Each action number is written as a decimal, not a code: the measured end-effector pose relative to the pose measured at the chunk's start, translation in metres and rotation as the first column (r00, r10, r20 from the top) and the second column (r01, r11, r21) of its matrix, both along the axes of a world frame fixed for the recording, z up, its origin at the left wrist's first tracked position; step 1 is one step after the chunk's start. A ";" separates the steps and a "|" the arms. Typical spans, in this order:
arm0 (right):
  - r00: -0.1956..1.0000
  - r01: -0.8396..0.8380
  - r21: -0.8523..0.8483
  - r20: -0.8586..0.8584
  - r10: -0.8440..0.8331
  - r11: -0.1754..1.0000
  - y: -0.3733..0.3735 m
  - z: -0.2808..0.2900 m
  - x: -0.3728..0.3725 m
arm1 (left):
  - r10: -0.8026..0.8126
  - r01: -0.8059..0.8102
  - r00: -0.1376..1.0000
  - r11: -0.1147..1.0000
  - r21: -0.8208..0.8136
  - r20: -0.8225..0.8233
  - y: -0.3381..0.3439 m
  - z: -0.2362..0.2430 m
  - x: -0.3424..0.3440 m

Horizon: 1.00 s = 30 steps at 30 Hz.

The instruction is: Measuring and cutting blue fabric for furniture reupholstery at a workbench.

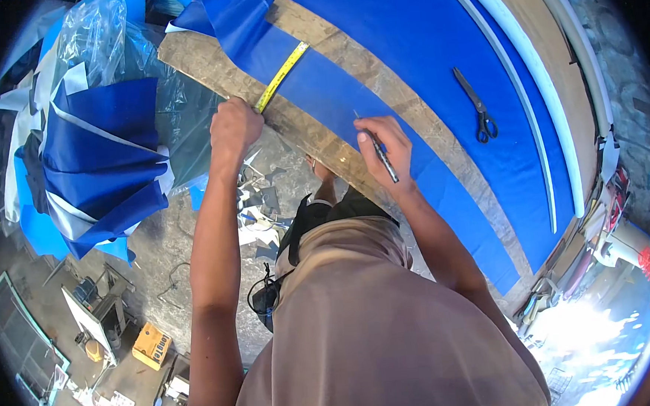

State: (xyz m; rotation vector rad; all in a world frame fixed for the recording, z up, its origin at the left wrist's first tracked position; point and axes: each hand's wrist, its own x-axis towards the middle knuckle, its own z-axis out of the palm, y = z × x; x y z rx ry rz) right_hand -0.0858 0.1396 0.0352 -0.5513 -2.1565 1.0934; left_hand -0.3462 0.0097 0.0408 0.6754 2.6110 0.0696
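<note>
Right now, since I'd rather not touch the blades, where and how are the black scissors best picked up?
Probably by the finger loops, the right hand coming from the person's side once its pen is down: the black scissors lie flat on the blue sheet, loops nearer the person, blades pointing away.

The head-worn fisheye camera looked steeply down from above, on the wearer's side of the long, flat strip of blue sheet material (318, 84). It sat near enough that the brown cloth shirt (370, 334) loomed large below the strip, yet its bending field reached the grey concrete floor (158, 269) left of the strip.
</note>
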 end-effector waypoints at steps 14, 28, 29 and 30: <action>0.996 -0.041 -0.438 0.048 0.069 0.898 0.010 -0.026 -0.068 | 0.042 -0.038 0.989 0.999 -0.028 0.139 0.004 0.012 -0.005; 0.983 -0.181 -0.377 -0.053 0.174 0.908 0.010 -0.057 -0.147 | 0.061 -0.058 0.991 0.998 -0.030 0.115 0.002 0.009 -0.002; 0.985 -0.174 -0.383 -0.073 0.158 0.907 0.009 -0.058 -0.147 | 0.059 -0.055 0.991 0.998 -0.033 0.118 0.002 0.010 -0.002; 0.985 -0.170 -0.385 -0.097 0.143 0.907 0.010 -0.058 -0.147 | 0.059 -0.056 0.991 0.998 -0.027 0.124 0.002 0.010 -0.003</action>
